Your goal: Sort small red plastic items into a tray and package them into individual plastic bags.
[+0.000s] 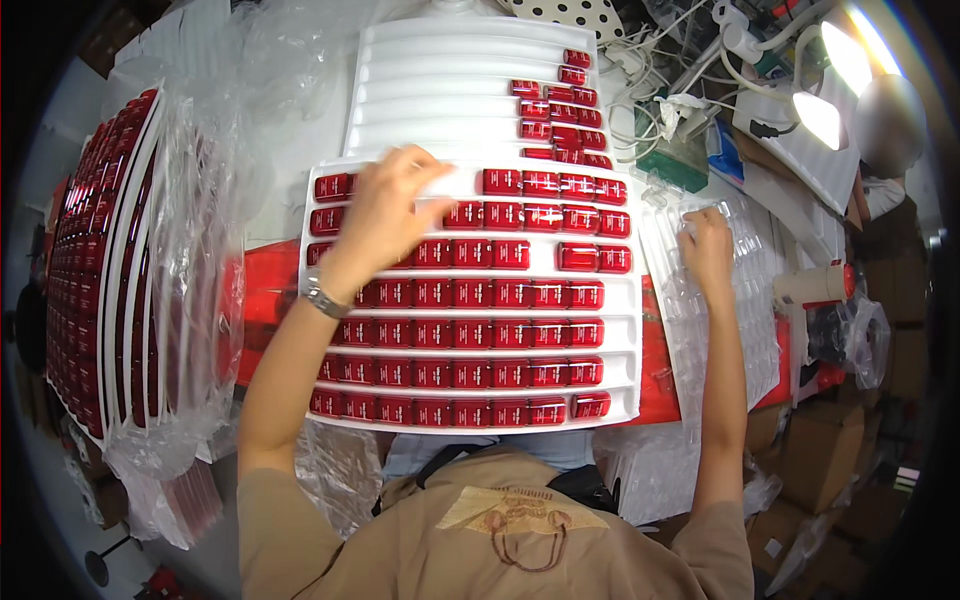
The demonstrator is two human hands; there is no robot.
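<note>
A white ridged tray [622,330] lies in front of me, with rows of small glossy red bottles [472,293] that carry pale print. Over its upper left part hovers my left hand [392,205], a metal-banded watch on the wrist. Its thumb and forefinger are apart, and nothing shows between them. Gaps in the top rows lie near this hand, and its forearm hides some bottles. To the right, my right hand [710,245] rests at a clear plastic tray with moulded pockets [745,330]. Its fingers are curled down, and what they hold, if anything, is hidden.
Beyond lies a second white tray [430,90], with red bottles only along its right side. Stacked trays of red bottles [90,270] in clear plastic film [195,300] stand at left. Lamps [820,120] and tangled cables [640,70] are at upper right, cardboard boxes [820,450] at lower right.
</note>
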